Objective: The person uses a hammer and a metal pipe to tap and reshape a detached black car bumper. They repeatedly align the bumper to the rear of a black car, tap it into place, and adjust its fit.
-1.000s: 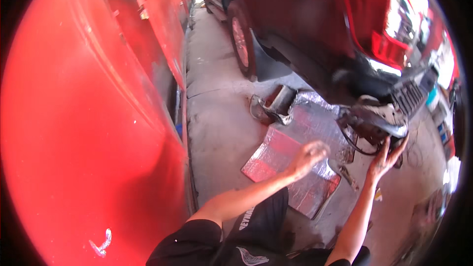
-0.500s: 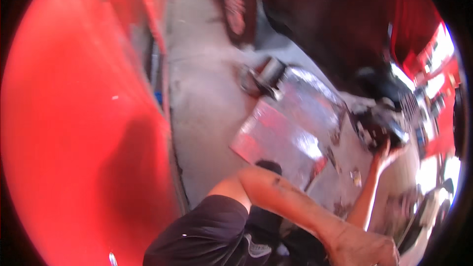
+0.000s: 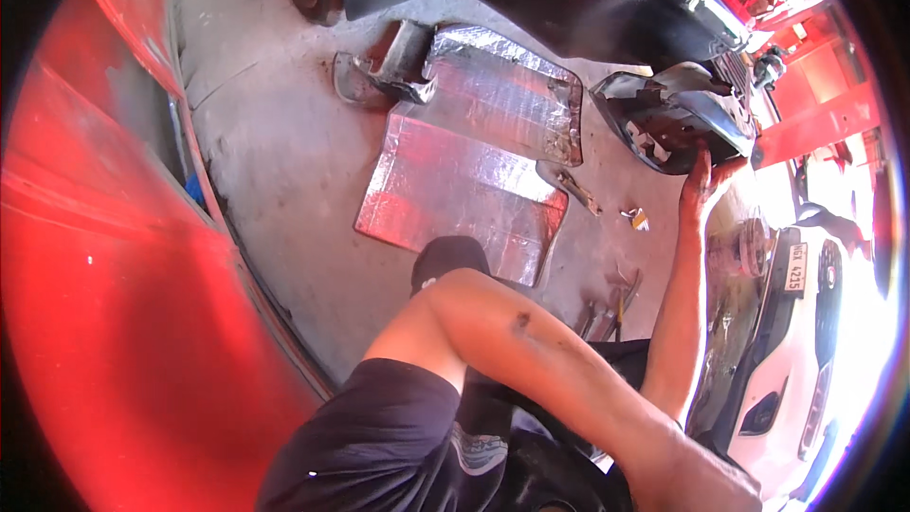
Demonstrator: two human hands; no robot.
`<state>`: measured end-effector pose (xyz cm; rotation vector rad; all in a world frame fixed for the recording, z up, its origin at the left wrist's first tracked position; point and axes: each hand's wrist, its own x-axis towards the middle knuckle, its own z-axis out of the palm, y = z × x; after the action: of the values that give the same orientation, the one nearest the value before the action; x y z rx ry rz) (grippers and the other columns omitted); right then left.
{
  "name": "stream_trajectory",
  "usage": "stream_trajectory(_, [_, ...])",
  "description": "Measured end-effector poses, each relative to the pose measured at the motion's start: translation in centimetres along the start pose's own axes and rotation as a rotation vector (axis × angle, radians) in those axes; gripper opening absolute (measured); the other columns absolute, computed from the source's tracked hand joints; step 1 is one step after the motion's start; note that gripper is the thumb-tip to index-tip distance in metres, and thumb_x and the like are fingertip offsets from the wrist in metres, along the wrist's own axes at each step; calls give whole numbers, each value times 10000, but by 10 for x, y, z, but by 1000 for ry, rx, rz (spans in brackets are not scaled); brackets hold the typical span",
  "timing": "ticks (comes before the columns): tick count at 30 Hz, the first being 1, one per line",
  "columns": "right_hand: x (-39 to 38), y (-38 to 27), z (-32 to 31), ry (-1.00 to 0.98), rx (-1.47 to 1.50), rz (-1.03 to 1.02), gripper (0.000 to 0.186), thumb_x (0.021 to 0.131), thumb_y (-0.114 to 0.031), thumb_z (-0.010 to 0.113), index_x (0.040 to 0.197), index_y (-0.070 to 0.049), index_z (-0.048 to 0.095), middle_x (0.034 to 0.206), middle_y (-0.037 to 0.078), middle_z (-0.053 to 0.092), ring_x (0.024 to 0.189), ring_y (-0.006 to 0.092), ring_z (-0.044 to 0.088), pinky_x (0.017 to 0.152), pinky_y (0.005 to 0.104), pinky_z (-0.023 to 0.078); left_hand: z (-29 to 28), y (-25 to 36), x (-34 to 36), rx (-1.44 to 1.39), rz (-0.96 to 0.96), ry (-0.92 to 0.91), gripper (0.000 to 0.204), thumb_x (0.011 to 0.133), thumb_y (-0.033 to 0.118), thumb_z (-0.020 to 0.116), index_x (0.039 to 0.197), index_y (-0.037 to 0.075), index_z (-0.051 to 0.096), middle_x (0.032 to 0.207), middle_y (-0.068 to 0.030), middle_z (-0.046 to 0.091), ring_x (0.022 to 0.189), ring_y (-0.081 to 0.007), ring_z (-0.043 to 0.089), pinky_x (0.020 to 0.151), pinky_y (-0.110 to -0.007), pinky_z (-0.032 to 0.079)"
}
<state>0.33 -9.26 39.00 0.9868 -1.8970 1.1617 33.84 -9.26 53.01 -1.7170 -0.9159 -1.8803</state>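
Observation:
My right hand (image 3: 709, 185) reaches out at the right. Its fingers are closed on the near edge of a dark, curved plastic car part (image 3: 664, 118) with an open, notched inner side. Some of the fingers are hidden behind that edge. My left arm is bent, the forearm crossing in front of me. At the lower edge my left hand (image 3: 711, 484) shows only its back and wrist. Its fingers are out of sight, so whether it holds anything does not show.
Silvery foil-faced mats (image 3: 464, 171) lie on the concrete, a grey bracket-like part (image 3: 403, 62) beside them. Tools (image 3: 607, 308) lie nearer me. A red panel (image 3: 142, 322) runs along the left, a dark car body (image 3: 569, 0) stands ahead and a white car (image 3: 787, 370) at right.
The view has turned and sharpened, so the mats and dark car appear further left and higher. My right hand and the car part appear higher and slightly left.

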Motion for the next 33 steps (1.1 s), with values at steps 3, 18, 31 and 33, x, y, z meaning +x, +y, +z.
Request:
stream_trajectory(3, [3, 3, 0, 54, -51, 42, 633, 908, -133, 690, 1425, 8, 353, 1385, 204, 442, 1263, 301, 444, 1112, 436, 334, -7, 0, -1, 38, 0, -20, 356, 794, 349, 745, 901, 15, 683, 860, -159, 674, 853, -304, 666, 739, -420, 506])
stream_trajectory(18, [2, -13, -5, 65, -70, 165, 574, 876, -100, 717, 1349, 45, 425, 1243, 199, 545, 1121, 304, 543, 1027, 456, 425, -289, 55, -318, 1014, -1205, 684, 244, 917, 225, 699, 1026, 7, 707, 973, -204, 716, 887, -317, 695, 789, -431, 534])
stream_trajectory(31, [-46, 31, -42, -73, -549, -221, 348, 965, -149, 589, 1290, -31, 622, 1246, 214, 584, 1143, 326, 556, 997, 468, 444, -504, 167, -518, 2127, -1836, -81, 233, 896, 158, 569, 1102, 132, 673, 1139, -104, 668, 1250, -308, 530, 1055, -604, 383])
stream_trajectory(33, [-49, 33, -47, -80, -608, -267, 353, 963, -136, 590, 1303, -49, 621, 1236, 211, 592, 1130, 327, 569, 982, 466, 458, -497, 171, -497, 2010, -1729, 2, 235, 863, 136, 608, 1085, 80, 661, 1093, -117, 677, 1173, -335, 585, 983, -514, 478])
